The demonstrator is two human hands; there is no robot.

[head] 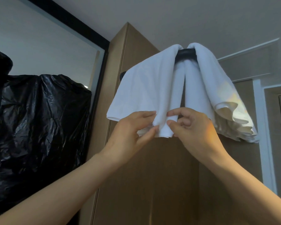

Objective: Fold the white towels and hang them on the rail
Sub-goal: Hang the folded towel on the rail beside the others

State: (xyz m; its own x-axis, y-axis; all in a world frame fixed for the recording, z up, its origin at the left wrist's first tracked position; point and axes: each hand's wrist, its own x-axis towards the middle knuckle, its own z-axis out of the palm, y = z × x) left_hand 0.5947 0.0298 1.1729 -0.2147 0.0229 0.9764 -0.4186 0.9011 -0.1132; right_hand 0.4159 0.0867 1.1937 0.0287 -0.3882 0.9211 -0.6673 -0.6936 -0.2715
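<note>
Bare forearms reach up from below. The left hand [135, 125] pinches the bottom hem of the left white terry towel [144, 88], and the right hand [191, 125] pinches that towel's inner folded edge just beside it. This and the right white terry towel [217, 91] both drape over the short dark round rail [186, 53]. The step looks like final tidying. Next, the hem wants a gentle, level tug so nothing slides off.
</note>
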